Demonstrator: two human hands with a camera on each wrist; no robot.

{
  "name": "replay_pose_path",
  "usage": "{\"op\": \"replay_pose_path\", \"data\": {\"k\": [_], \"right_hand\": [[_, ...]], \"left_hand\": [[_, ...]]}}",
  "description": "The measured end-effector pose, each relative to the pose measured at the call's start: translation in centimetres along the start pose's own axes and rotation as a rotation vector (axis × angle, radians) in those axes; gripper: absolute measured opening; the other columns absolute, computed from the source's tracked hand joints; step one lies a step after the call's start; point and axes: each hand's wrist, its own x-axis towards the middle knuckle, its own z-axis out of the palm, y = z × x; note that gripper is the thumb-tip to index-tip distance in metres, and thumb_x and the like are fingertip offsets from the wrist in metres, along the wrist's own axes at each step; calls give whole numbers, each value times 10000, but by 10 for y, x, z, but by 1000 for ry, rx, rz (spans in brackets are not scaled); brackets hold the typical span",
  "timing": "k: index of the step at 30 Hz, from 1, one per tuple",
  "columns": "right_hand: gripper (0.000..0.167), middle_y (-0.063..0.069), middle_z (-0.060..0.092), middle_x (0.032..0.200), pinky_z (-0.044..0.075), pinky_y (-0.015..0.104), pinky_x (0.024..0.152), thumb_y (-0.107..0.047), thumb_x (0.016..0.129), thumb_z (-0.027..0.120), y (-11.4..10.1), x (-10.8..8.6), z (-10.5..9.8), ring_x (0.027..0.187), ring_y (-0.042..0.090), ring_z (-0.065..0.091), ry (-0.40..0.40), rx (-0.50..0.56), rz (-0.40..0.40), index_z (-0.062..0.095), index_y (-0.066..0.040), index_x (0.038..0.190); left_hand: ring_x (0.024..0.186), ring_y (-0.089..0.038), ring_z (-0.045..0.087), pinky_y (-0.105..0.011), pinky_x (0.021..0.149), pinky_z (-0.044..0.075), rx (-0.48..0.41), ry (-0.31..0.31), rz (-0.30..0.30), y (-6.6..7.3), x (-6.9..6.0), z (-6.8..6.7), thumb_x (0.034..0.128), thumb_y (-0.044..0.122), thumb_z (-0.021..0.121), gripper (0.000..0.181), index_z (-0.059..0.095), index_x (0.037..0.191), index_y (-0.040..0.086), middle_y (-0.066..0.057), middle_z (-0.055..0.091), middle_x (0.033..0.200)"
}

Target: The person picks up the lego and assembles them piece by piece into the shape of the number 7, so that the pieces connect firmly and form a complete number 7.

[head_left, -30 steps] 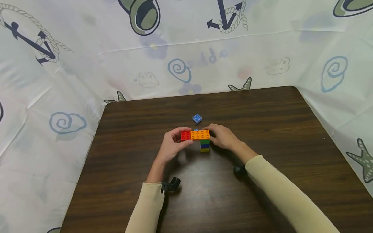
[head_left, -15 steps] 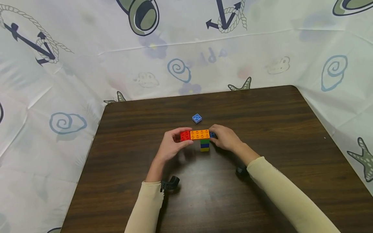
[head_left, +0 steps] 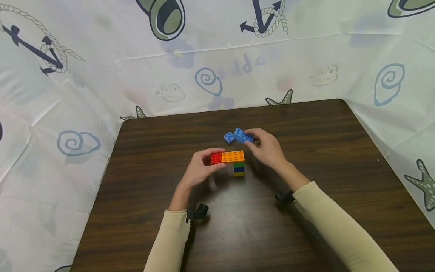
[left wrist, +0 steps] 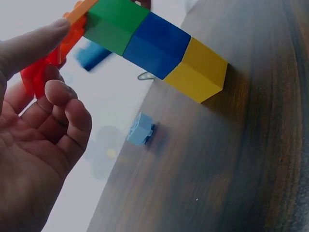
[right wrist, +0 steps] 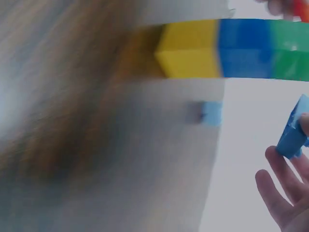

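My left hand [head_left: 198,169] grips a red toy brick [head_left: 216,158] between thumb and fingers. Beside that brick, an orange brick [head_left: 233,156] reaches right and sits atop a column. The column is made of a green brick [left wrist: 118,24], a dark blue brick [left wrist: 157,44] and a yellow brick [left wrist: 200,70] standing on the table. Behind and right of it, my right hand [head_left: 268,152] pinches a light blue brick [head_left: 242,135], tilted and apart from the column. A small light blue brick [head_left: 229,137] lies on the table close to the held one.
The dark wooden table [head_left: 136,204] has its far edge a short way behind the small brick. A white patterned cloth [head_left: 238,79] hangs behind it and at the sides. A black strap device [head_left: 198,212] is on each wrist.
My right hand has moved away from behind the orange brick, back and to the right, bringing out the light blue brick, which was mostly hidden. My left hand has stayed on the red brick.
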Motion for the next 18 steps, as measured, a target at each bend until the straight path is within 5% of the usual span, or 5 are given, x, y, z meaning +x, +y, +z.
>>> {"op": "replay_pose_path", "data": {"k": [6, 13, 18], "right_hand": [[370, 59, 618, 1209, 541, 442, 834, -146, 923, 698, -30, 1, -11, 995, 215, 613, -35, 145, -164, 607, -105, 1279], [428, 32, 621, 1222, 537, 332, 745, -166, 888, 743, -55, -6, -5, 911, 155, 599, -139, 56, -338, 617, -125, 1295], [416, 14, 612, 1243, 528, 348, 825, -195, 888, 744, -61, -8, 0, 1015, 171, 603, -160, -21, -378, 639, -142, 1287]], "left_hand": [[864, -236, 596, -272, 746, 526, 13, -14, 14, 4, -1, 0, 872, 69, 744, 439, 613, 1287, 11, -116, 654, 1166], [878, -226, 602, -337, 781, 528, 7, -27, 53, 5, -3, 0, 879, 50, 728, 399, 601, 1251, -18, -118, 663, 1127], [934, -212, 601, -342, 826, 524, -21, -34, 59, 2, -5, 1, 882, 14, 707, 436, 556, 1291, -16, -118, 638, 1157]]}}
